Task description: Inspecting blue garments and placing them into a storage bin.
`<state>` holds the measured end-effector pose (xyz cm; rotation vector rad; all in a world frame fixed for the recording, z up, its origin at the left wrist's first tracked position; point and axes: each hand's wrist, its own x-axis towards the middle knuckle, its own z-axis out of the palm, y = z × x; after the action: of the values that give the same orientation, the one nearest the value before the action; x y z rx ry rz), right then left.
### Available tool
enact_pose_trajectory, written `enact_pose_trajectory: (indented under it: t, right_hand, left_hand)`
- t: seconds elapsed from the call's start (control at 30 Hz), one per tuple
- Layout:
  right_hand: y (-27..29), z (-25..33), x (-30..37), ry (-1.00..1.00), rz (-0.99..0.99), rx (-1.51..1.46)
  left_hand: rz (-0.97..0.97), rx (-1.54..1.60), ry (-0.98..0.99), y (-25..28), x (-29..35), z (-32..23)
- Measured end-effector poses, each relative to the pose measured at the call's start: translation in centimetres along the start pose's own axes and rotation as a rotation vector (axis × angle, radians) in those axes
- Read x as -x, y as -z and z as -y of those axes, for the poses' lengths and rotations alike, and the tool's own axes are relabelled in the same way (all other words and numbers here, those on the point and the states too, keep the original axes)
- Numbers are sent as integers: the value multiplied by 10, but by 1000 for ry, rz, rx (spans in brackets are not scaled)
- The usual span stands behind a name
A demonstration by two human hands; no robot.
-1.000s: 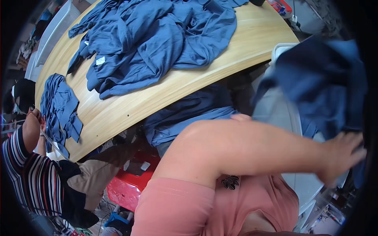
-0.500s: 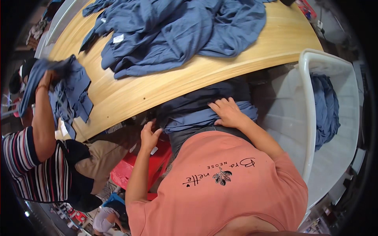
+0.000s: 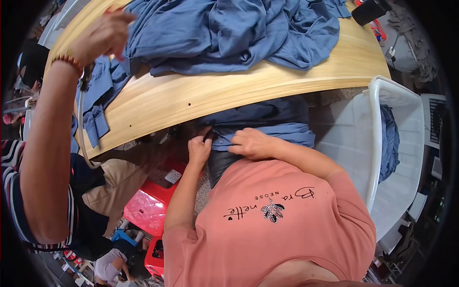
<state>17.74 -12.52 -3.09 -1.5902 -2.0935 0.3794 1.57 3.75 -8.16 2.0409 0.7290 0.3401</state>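
Note:
A blue buttoned shirt lies folded across my lap, partly under the table edge. My left hand pinches its left edge beside a small button, thumb and forefinger nearly together. Curled fingers of my right hand press on the shirt's near edge, just right of the button, gripping the cloth there. The far part of the shirt is in shadow beneath the table.
Blue garments are heaped on the curved wooden table. A white bin with blue cloth stands at my right. At left, a co-worker's arm reaches over the table. Red stools stand below.
Both hands have come closer together at the shirt's left edge; my right hand moved left and its fingers curled. The co-worker's hand moved right, over the table.

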Motion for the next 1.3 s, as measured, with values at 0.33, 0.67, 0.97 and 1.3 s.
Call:
enact_pose_trajectory:
  t: [0.33,0.67,0.97,1.3]
  right_hand:
    - [-47,-15,-32,-146,26,48]
    - [-53,-27,-28,153,-468,198]
    - [-25,-6,-29,293,-602,166]
    - [6,6,-10,206,-664,136]
  left_hand:
    - [194,-136,-103,0,-10,1]
    - [164,-48,-251,-16,-26,-4]
    - [471,137,-202,11,-27,-33]
    - [441,510,131,12,-29,-62]
